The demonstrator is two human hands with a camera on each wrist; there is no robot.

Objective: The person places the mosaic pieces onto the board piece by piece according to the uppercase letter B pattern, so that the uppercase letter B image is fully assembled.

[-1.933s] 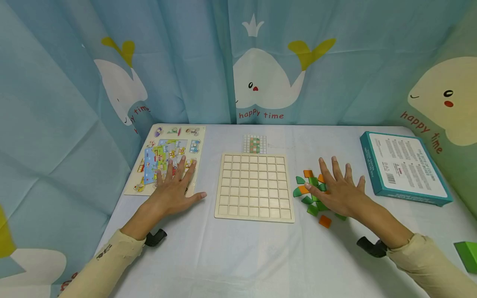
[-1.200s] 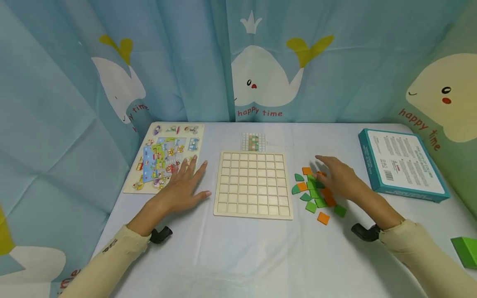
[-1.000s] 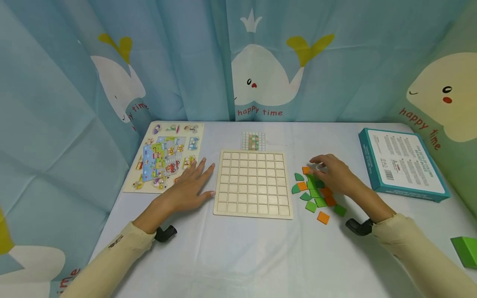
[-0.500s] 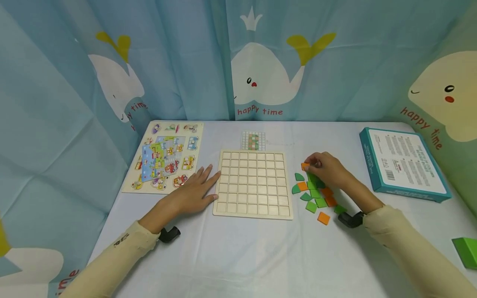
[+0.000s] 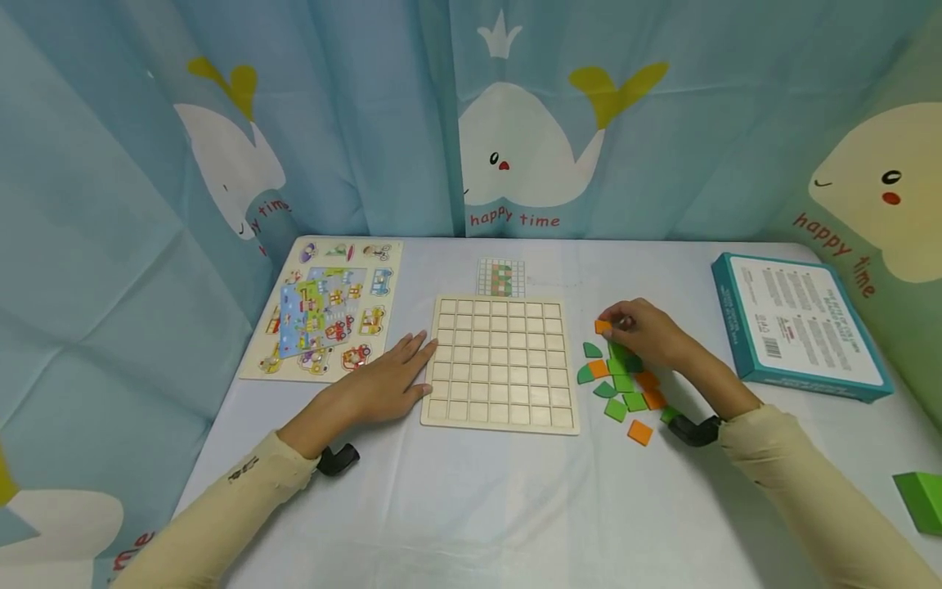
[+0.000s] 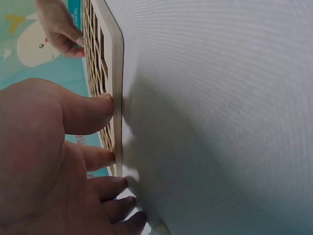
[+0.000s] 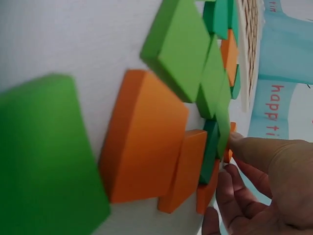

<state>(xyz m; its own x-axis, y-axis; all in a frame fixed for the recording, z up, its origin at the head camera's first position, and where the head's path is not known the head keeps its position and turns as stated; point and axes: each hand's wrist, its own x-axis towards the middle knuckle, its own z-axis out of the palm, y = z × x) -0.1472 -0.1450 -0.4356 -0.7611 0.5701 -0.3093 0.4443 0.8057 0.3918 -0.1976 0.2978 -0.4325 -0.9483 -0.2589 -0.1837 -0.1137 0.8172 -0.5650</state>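
A pale wooden grid board (image 5: 499,365) with square cells lies in the middle of the table. My left hand (image 5: 390,380) touches its left edge; in the left wrist view the thumb (image 6: 93,113) and index fingertip meet the rim, fingers fairly straight. To the right of the board is a loose pile of green and orange tiles (image 5: 621,382), some square and some quarter-round. At the pile's far end my right hand (image 5: 648,331) pinches an orange square tile (image 5: 603,326) between thumb and fingers. The right wrist view shows that tile mostly hidden behind the thumb (image 7: 249,147).
A small pattern card (image 5: 501,278) lies behind the board. At the left is a picture puzzle board (image 5: 371,321) with printed cards on it. A teal box (image 5: 805,327) lies at the right, and a green block (image 5: 920,501) sits near the right edge. Curtains enclose the table.
My left hand has moved right, from over the puzzle board to the grid board's edge. The right hand has gone from spread above the pile to pinching an orange tile at its far end.
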